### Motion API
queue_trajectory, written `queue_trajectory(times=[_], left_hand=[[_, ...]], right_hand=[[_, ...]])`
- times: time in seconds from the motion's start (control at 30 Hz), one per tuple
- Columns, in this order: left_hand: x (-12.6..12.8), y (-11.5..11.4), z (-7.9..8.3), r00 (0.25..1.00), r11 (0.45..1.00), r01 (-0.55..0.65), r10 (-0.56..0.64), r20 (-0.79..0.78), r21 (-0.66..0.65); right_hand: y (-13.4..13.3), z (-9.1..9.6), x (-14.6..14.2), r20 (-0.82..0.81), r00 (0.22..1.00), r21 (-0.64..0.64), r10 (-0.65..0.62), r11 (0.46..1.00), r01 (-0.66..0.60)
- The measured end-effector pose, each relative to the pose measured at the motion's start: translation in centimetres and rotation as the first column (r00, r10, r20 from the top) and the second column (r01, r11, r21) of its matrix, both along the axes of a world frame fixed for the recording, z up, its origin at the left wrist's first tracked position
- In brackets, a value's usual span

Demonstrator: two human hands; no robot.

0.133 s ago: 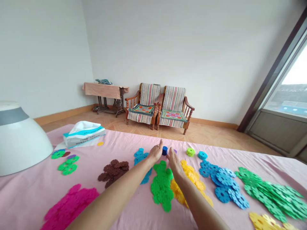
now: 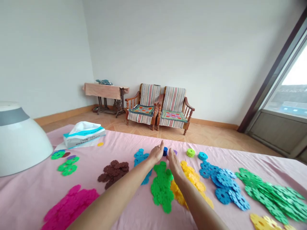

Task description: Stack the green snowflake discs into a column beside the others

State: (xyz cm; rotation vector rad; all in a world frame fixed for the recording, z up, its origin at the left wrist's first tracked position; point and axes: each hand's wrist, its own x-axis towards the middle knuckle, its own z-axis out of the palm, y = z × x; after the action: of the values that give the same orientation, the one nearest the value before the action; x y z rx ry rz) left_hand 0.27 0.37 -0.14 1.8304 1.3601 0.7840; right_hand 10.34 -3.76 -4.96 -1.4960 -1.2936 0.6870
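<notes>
A short dark blue stack of notched plastic discs (image 2: 165, 151) stands near the far edge of the pink cloth. My left hand (image 2: 157, 152) is to its left and my right hand (image 2: 174, 162) to its right, palms facing each other, fingers stretched out. Whether either hand touches the stack I cannot tell. Just beyond the right fingers, a purple stack (image 2: 175, 152) is partly hidden. Under and between my wrists lies a bright green heap of discs (image 2: 161, 188). A yellow heap (image 2: 192, 177) is partly behind my right forearm, and a light blue heap (image 2: 140, 157) partly behind my left.
Lime (image 2: 190, 152) and blue stacks (image 2: 202, 156) stand farther right. Brown (image 2: 115, 171), magenta (image 2: 72, 204), blue (image 2: 224, 182) and green heaps (image 2: 271, 193) lie around. At left are a tissue box (image 2: 83, 135) and a large white rounded object (image 2: 21, 143). Two armchairs (image 2: 172, 105) stand beyond.
</notes>
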Motion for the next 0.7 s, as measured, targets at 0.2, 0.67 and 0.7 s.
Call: queue_trajectory(times=[0.2, 0.67, 0.7], left_hand=[[0.09, 0.31, -0.53, 0.999, 1.000, -0.005, 0.006, -0.032, 0.020], [-0.43, 0.27, -0.32, 0.999, 0.999, -0.019, 0.019, 0.025, -0.033], [-0.52, 0.22, -0.29, 0.999, 0.999, -0.015, 0.016, 0.032, -0.043]], right_hand=[[-0.11, -0.05, -0.33, -0.026, 0.996, -0.099, -0.080, 0.992, 0.077], [-0.69, 0.56, -0.40, 0.010, 0.999, -0.078, -0.030, 0.996, 0.031], [-0.70, 0.44, -0.41, 0.020, 1.000, -0.056, -0.023, 0.998, 0.024]])
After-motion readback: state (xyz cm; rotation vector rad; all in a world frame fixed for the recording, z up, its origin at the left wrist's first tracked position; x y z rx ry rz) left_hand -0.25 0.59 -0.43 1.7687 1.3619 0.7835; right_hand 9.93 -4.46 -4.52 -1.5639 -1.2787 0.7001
